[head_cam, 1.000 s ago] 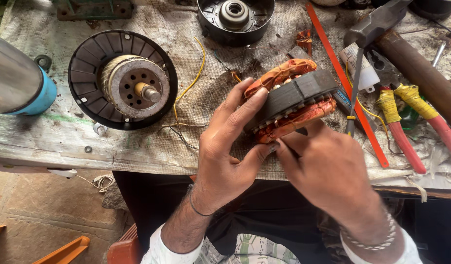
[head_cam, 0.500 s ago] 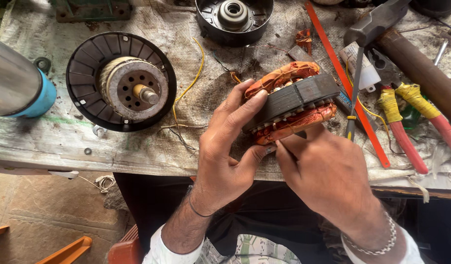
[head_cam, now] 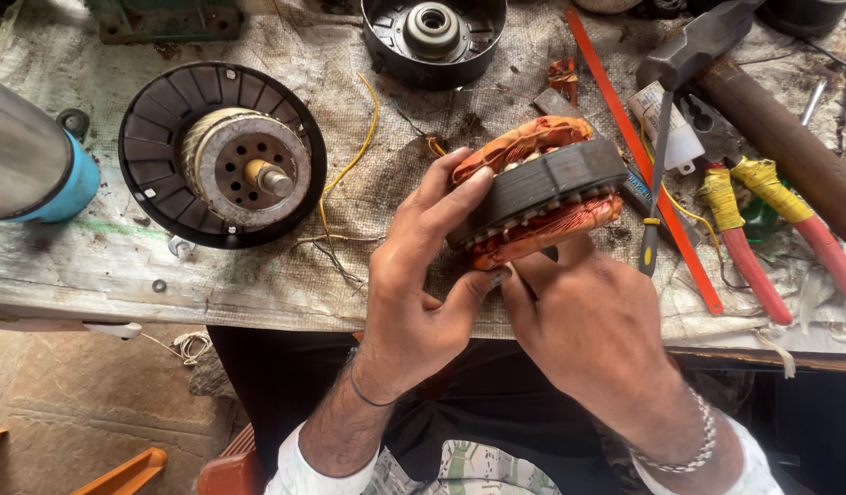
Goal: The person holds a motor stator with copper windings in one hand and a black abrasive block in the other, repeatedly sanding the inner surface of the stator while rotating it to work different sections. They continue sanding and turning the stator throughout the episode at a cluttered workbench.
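Observation:
A motor stator (head_cam: pixel 540 189), a dark ring of steel plates with copper-orange windings on both faces, is held tilted above the near edge of the workbench (head_cam: pixel 102 266). My left hand (head_cam: pixel 421 275) grips its left side, fingers over the top and thumb under the lower windings. My right hand (head_cam: pixel 588 321) is under the stator's lower edge, fingertips pressed against the windings with a thin dark tool between them, mostly hidden.
A black fan rotor with a shaft (head_cam: pixel 223 154) lies at left, a round metal end cover (head_cam: pixel 434 33) at the back. Pliers with red and yellow handles (head_cam: pixel 771 229), a screwdriver (head_cam: pixel 654 202), a hammer (head_cam: pixel 762 101), an orange strip (head_cam: pixel 643 156), a yellow wire (head_cam: pixel 349 165) and a blue-based cylinder (head_cam: pixel 38 165) surround it.
Both hands stay on the stator; it has shifted only slightly, and my right fingertips have moved a little along the lower windings.

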